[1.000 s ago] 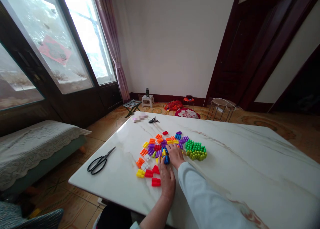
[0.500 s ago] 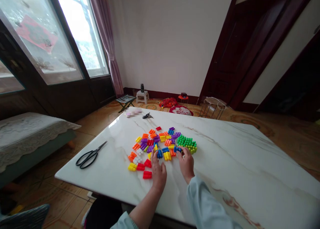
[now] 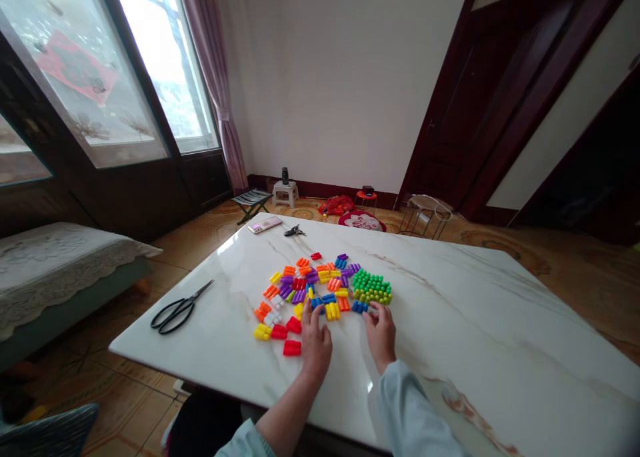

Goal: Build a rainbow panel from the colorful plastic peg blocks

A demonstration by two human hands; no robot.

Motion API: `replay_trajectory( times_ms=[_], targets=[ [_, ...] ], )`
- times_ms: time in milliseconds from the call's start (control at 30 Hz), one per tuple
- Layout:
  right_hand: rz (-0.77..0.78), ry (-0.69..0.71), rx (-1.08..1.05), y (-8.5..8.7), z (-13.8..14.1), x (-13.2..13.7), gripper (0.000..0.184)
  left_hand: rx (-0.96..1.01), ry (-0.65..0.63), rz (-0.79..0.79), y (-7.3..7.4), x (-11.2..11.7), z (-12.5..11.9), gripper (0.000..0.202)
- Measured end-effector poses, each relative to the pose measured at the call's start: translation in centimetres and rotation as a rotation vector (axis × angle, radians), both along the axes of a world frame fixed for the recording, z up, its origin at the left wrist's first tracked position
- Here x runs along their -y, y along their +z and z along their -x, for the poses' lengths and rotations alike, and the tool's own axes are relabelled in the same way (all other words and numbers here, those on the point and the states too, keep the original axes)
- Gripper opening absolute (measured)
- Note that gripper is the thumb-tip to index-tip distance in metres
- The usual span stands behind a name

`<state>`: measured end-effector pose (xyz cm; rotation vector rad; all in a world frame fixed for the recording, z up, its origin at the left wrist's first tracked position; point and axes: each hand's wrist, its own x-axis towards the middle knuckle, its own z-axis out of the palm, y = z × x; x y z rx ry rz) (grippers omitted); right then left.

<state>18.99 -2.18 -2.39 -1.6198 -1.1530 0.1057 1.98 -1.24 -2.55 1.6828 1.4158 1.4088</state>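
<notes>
My left hand rests over the near side of a spread of colourful plastic toy pieces, fingers stretched and thumb apart, holding nothing. Its fingertips are beside blue pieces and a yellow piece. To the right, my right hand is at a blue piece lying on the table, its fingers apart; whether they touch the piece I cannot tell. Beyond that hand stands a block of green pieces with a yellow-green near side. Red pieces lie left of my left hand.
Black-handled scissors lie at the left on the white marbled table. Near the far edge are a phone and a dark keyring. A covered bench stands left of the table.
My right hand has drawn slightly right and toward me, and the blue piece that was in its fingers now lies flat on the table. My left hand has barely moved.
</notes>
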Motion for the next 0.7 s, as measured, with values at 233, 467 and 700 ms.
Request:
replay_trajectory(
  times_ms=[233,467,700],
  targets=[
    [0.104,0.176,0.121,-0.3,2.0,1.8,0.023,-0.129,0.023,0.006,0.0,0.3,-0.5,0.053],
    [0.156,0.258,0.196,-0.6,2.0,1.5,0.023,-0.197,0.048,0.029,0.4,0.6,-0.6,0.052],
    [0.137,0.325,0.264,-0.8,2.4,1.6,0.038,-0.214,-0.003,0.011,0.8,0.5,-0.2,0.029]
  ],
)
